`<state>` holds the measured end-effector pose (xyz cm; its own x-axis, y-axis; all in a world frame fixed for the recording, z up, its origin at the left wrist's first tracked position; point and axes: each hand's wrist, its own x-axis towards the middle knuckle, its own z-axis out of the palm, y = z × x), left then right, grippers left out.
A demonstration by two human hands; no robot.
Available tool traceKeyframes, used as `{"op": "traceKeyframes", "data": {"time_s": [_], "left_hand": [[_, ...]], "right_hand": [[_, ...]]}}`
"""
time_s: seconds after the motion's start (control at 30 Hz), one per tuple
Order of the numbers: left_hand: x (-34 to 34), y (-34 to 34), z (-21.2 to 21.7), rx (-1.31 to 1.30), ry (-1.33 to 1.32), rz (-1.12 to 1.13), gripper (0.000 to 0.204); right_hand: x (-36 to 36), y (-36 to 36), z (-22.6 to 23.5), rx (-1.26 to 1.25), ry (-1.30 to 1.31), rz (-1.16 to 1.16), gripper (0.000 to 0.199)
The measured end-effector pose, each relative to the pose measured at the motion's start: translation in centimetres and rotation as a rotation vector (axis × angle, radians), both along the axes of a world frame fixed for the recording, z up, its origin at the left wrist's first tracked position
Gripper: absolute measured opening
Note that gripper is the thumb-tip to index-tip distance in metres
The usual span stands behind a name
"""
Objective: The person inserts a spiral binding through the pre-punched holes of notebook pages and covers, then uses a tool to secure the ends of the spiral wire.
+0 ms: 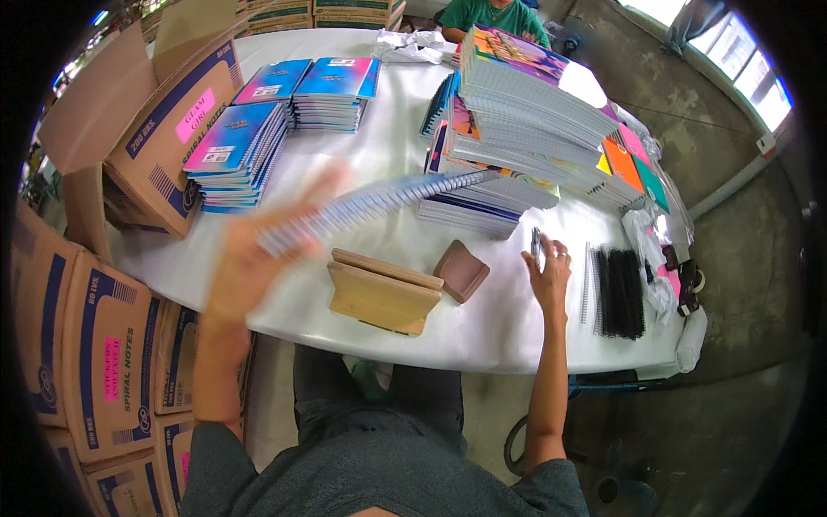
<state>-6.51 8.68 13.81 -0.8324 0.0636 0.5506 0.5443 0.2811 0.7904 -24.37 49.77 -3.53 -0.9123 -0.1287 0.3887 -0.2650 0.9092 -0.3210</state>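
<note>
Left hand: the left hand (pixel 258 252), blurred, is closed around the near left end of a spiral notebook (pixel 370 205); exact finger placement cannot be told.
Spiral notebook: held slantwise above the worktop (pixel 495 343), its coiled edge toward the near side, its far right end by the tall stack (pixel 538 116); whether the two touch cannot be told.
Right hand: the right hand (pixel 551 271) is low over the worktop, thumb and fingers partly curled about a slim dark tool (pixel 536 248); whether it grips firmly or merely touches cannot be told.
Handling: the notebook looks light, likely to flex across its pages yet stiffer along the coil; smooth covers may slide against each other.
Where to hold: best pinched flat near the coiled edge, both covers together, without squeezing the wire, which could bend or snag.
Near middle: a slotted wooden block (pixel 383 297), with a smaller brown block (pixel 463 271) just beside it on the right.
Right side: a bundle of black coils (pixel 620 295), thin and probably easily tangled.
Far left: piles of blue-and-pink notebooks (pixel 237 142) beside an open carton (pixel 164 142).
Far side: a person in a green top (pixel 495 12).
</note>
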Motion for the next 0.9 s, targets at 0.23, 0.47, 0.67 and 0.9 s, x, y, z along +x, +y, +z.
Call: {"op": "traceKeyframes", "data": {"time_s": [0.23,0.47,0.67,0.9], "left_hand": [[0.7,8.2,-10.2,-0.828,0.075,0.286,0.062],[0.1,7.8,-11.7,-0.861,0.121,0.399,0.061],[0.2,8.5,-11.2,-0.84,0.107,0.416,0.061],[0.0,8.5,-11.4,-0.82,0.109,0.411,0.062]], "right_hand": [[-0.3,0.4,-3.7,0.314,0.022,-0.254,0.037],[16.1,-10.7,6.2,-0.237,-0.04,0.518,0.048],[17.7,-12.4,6.3,-0.246,-0.05,0.589,0.054],[17.2,-12.4,6.2,-0.192,0.02,0.612,0.049]]}}
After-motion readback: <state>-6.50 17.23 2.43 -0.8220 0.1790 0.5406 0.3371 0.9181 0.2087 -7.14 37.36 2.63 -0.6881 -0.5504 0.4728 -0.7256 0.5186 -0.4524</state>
